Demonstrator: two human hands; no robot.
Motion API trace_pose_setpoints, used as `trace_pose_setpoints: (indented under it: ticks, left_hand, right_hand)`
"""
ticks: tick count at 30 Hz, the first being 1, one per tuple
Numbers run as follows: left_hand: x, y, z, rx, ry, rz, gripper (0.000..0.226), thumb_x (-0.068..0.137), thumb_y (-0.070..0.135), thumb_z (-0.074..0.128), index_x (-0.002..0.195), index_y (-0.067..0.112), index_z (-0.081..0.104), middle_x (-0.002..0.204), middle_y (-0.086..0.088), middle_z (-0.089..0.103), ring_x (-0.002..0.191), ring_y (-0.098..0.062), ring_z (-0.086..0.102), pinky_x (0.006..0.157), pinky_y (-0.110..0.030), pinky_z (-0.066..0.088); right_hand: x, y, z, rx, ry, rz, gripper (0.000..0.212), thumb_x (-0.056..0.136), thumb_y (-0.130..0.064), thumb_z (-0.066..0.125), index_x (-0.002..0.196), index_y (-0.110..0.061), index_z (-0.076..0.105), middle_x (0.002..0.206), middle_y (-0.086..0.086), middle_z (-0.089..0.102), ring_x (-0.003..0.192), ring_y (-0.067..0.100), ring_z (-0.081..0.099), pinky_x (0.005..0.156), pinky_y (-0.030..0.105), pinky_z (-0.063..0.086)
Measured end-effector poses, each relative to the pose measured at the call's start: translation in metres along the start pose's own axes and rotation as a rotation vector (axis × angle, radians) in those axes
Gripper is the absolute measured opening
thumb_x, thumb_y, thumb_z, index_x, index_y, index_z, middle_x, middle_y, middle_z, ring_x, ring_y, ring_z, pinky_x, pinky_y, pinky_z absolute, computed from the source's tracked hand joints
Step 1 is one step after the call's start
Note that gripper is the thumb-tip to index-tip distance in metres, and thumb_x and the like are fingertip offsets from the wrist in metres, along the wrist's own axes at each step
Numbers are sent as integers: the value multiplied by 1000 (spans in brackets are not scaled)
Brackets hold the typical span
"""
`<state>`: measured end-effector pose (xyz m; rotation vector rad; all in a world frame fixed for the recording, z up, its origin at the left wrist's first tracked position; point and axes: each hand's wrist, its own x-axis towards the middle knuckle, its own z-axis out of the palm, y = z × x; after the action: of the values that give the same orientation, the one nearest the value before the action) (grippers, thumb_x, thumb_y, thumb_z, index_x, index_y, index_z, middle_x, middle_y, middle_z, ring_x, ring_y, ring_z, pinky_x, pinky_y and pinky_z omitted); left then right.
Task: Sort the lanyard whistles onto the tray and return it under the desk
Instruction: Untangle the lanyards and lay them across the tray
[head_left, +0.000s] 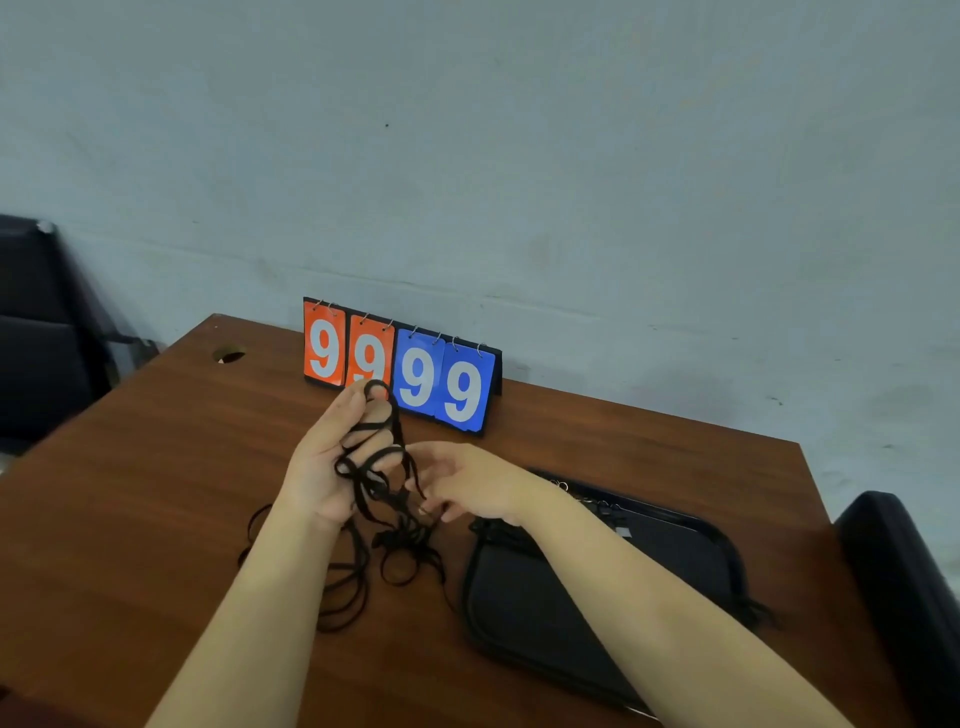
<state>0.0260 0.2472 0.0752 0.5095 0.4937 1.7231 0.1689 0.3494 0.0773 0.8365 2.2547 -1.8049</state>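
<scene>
A: Where are the lanyards (360, 486)?
B: Draped over the raised left hand (332, 457), thumb pinching the top loop. The rest trails onto the desk (156, 467) beside the tray (571, 597).
A: And the right hand (467, 483)?
B: Its fingertips pinch the tangle lower down.

Flip scoreboard (400, 364) reads 9999 before a pale wall (519, 130); dark chair (36, 332) left; black armrest (904, 597) right.
</scene>
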Motion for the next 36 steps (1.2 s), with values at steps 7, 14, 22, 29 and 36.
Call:
trace_pose_setpoints:
  ticks: [7, 14, 22, 29, 36]
  left_hand:
    - [-4, 1, 3, -208, -249, -107, 43, 105, 15, 16, 120, -8, 49, 100, -26, 63, 77, -30, 63, 74, -37, 51]
    - [-6, 0, 9, -23, -38, -146, 26, 97, 16, 43, 101, 0, 62, 70, -7, 66, 54, -16, 65, 52, -28, 55]
    - [-5, -3, -32, 1835, 537, -668, 27, 96, 30, 53, 117, 16, 63, 113, -4, 64, 94, -17, 57, 81, -32, 48]
    - [5, -31, -2, 1486, 591, -490, 29, 99, 37, 45, 109, 18, 65, 102, 1, 66, 93, -16, 62, 83, -34, 50]
    - [10, -56, 16, 1035, 582, -268, 23, 97, 29, 53, 98, 13, 70, 86, -7, 70, 78, -20, 63, 80, -36, 54]
  right_hand:
    - [-2, -1, 1, 91, 77, -77, 55, 101, -17, 47, 150, -33, 31, 143, -1, 51, 65, 8, 65, 64, 23, 56]
    - [-7, -6, 7, 18, 201, -183, 10, 97, -23, 56, 89, -25, 61, 74, -12, 63, 59, -2, 56, 60, 13, 44]
    - [-8, 15, -14, 32, 538, -59, 18, 95, -31, 59, 80, -22, 62, 75, -4, 66, 70, 4, 56, 63, 16, 41]
    - [-8, 19, -12, 103, 453, -44, 19, 99, -23, 52, 102, -15, 69, 80, -6, 71, 50, 4, 50, 47, 10, 39]
    - [-11, 27, -6, -116, 294, -49, 23, 97, -29, 54, 99, -10, 68, 89, 6, 73, 56, 6, 61, 49, 12, 41]
